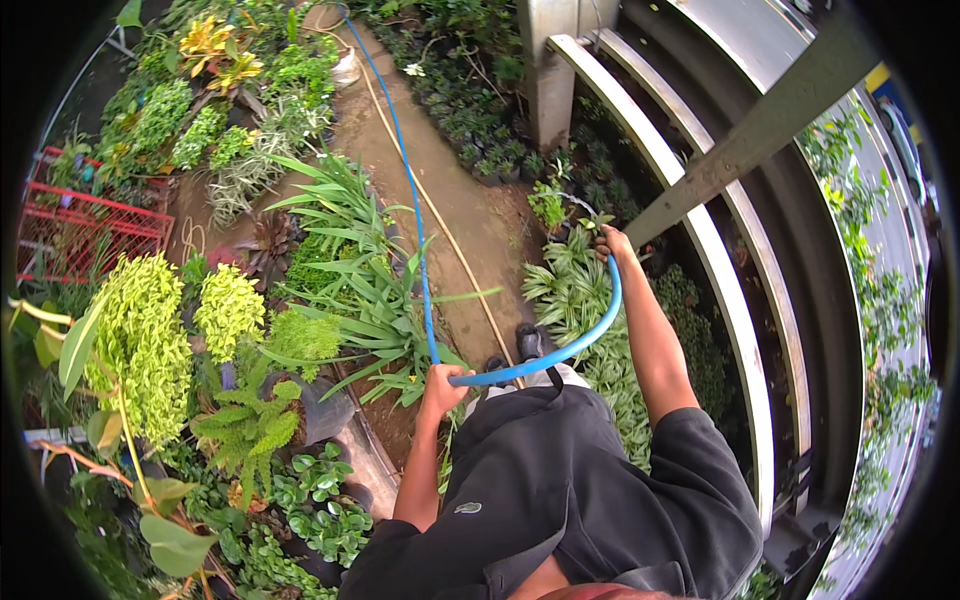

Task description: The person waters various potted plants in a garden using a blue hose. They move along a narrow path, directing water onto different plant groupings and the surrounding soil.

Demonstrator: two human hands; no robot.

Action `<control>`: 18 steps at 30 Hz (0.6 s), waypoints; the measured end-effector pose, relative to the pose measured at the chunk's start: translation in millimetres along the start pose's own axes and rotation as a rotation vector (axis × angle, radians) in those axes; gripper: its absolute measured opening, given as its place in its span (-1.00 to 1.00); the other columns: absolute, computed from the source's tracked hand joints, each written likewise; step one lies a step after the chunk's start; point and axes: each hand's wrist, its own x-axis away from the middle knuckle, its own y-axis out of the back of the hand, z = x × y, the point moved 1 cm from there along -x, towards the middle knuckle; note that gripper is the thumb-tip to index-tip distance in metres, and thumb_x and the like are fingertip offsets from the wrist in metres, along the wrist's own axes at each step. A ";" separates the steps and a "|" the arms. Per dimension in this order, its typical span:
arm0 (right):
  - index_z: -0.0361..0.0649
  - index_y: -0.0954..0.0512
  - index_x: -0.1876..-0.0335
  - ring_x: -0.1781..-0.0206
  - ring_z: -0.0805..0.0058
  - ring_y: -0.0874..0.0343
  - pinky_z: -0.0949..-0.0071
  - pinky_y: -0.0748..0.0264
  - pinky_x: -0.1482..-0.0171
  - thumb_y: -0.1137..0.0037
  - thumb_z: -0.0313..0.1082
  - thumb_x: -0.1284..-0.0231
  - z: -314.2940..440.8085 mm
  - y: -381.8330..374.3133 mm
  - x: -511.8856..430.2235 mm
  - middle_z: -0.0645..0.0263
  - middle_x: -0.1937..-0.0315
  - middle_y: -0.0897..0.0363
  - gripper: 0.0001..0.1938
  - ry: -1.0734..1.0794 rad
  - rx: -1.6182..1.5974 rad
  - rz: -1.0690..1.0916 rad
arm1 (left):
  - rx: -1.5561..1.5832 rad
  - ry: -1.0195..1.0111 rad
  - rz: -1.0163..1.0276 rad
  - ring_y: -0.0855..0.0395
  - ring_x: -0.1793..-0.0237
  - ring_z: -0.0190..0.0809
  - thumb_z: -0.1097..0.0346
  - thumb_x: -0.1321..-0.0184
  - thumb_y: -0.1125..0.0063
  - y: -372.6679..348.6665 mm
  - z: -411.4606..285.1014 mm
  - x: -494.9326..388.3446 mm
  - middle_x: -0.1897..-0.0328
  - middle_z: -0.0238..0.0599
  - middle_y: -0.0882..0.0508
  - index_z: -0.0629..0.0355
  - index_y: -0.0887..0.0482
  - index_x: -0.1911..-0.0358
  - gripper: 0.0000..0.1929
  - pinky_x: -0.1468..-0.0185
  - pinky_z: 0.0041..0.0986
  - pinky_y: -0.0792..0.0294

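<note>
A blue garden hose (555,355) bends across the front of my body from one hand to the other. My left hand (445,388) grips it where the long run from the path curves toward me. Near the hose's end, my right hand (614,245) is closed around it, held out over the plants on the right. Water (576,199) arcs from that end toward a small light-green plant (550,206). Striped green-and-white foliage plants (574,281) grow just below and left of my right hand. The hose opening itself is hidden by my fingers.
A dirt path (450,225) runs ahead, with a tan hose (424,191) lying along it. Long-leaved plants (360,277) lean over its left side. To the right stand a concrete post (551,82), a slanting metal pole (750,127) and pale rails (720,277). A red crate (97,225) is at far left.
</note>
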 end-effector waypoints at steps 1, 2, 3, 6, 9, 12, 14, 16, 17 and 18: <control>-0.01 -0.30 -0.12 0.80 0.67 -0.07 0.54 -0.11 0.78 0.22 -0.23 -0.36 -10.3 14.0 5.1 0.43 0.63 -0.17 -0.73 -0.011 -0.012 -0.029 | 0.006 -0.004 0.010 -0.09 0.82 -0.21 0.31 -0.01 -0.23 1.9 1.7 1.5 0.86 -0.10 -0.21 0.30 -0.28 0.82 -0.58 0.65 -0.33 -0.03; 0.00 -0.29 -0.13 0.80 0.67 -0.07 0.53 -0.11 0.78 0.22 -0.23 -0.36 -20.7 28.4 10.6 0.43 0.64 -0.17 -0.72 -0.023 -0.025 -0.059 | -0.024 0.009 0.034 -0.14 0.82 -0.13 0.32 0.01 -0.23 3.6 3.8 2.1 0.86 -0.09 -0.24 0.29 -0.28 0.83 -0.58 0.64 -0.32 -0.06; 0.00 -0.29 -0.14 0.80 0.67 -0.07 0.53 -0.11 0.78 0.22 -0.24 -0.36 -27.7 36.3 20.6 0.43 0.64 -0.17 -0.72 -0.034 -0.034 -0.085 | -0.032 -0.012 0.046 -0.16 0.82 -0.10 0.32 0.02 -0.23 3.1 6.9 2.3 0.86 -0.08 -0.24 0.28 -0.27 0.83 -0.58 0.63 -0.31 -0.07; -0.04 -0.30 0.08 0.82 0.69 -0.02 0.57 -0.05 0.81 0.23 -0.22 -0.36 -45.5 57.7 50.9 0.47 0.69 -0.12 -0.85 -0.050 -0.082 -0.133 | -0.071 -0.036 0.106 -0.24 0.77 0.04 0.32 0.04 -0.23 -0.5 11.3 3.4 0.84 -0.03 -0.28 0.27 -0.26 0.83 -0.59 0.60 -0.26 -0.10; -0.05 -0.25 0.25 0.84 0.71 0.01 0.60 0.00 0.83 0.24 -0.22 -0.37 -57.7 77.1 79.6 0.49 0.69 -0.12 -0.88 -0.063 -0.119 -0.162 | -0.089 -0.081 0.148 -0.27 0.76 0.06 0.31 0.03 -0.21 -6.4 13.8 1.1 0.83 -0.02 -0.30 0.27 -0.27 0.82 -0.60 0.59 -0.24 -0.11; -0.05 -0.26 0.23 0.83 0.72 0.00 0.61 -0.02 0.83 0.25 -0.23 -0.38 -68.7 89.3 99.8 0.49 0.70 -0.11 -0.88 -0.077 -0.126 -0.174 | -0.087 -0.088 0.171 -0.30 0.74 0.09 0.31 0.02 -0.19 -11.4 10.6 2.4 0.83 -0.02 -0.31 0.26 -0.27 0.83 -0.60 0.57 -0.21 -0.12; -0.06 -0.29 0.18 0.82 0.73 0.00 0.62 -0.03 0.83 0.25 -0.22 -0.38 -74.0 83.9 110.4 0.50 0.68 -0.11 -0.88 -0.079 -0.138 -0.150 | -0.093 -0.110 0.168 -0.31 0.73 0.10 0.31 0.02 -0.18 -14.1 9.1 5.6 0.83 -0.02 -0.31 0.26 -0.27 0.83 -0.60 0.56 -0.19 -0.13; -0.05 -0.30 0.16 0.82 0.75 0.00 0.65 -0.02 0.82 0.24 -0.22 -0.38 -78.4 76.1 114.7 0.50 0.67 -0.12 -0.87 -0.064 -0.123 -0.131 | -0.105 -0.155 0.145 -0.32 0.72 0.09 0.31 0.02 -0.17 -14.7 6.9 9.7 0.83 -0.02 -0.32 0.27 -0.27 0.83 -0.60 0.55 -0.19 -0.13; -0.05 -0.30 0.17 0.81 0.75 -0.01 0.65 -0.02 0.82 0.23 -0.22 -0.38 -79.9 72.7 117.1 0.50 0.68 -0.11 -0.88 -0.055 -0.160 -0.091 | -0.099 -0.147 0.141 -0.33 0.73 0.08 0.32 0.01 -0.16 -14.9 6.2 12.5 0.83 -0.03 -0.32 0.27 -0.27 0.83 -0.60 0.54 -0.19 -0.14; -0.04 -0.30 0.17 0.82 0.75 -0.01 0.65 -0.03 0.82 0.23 -0.22 -0.38 -80.0 68.7 116.5 0.50 0.68 -0.11 -0.89 -0.050 -0.161 -0.088 | -0.093 -0.138 0.133 -0.33 0.73 0.07 0.32 0.01 -0.16 -14.6 2.8 14.2 0.84 -0.04 -0.32 0.27 -0.27 0.83 -0.61 0.54 -0.19 -0.14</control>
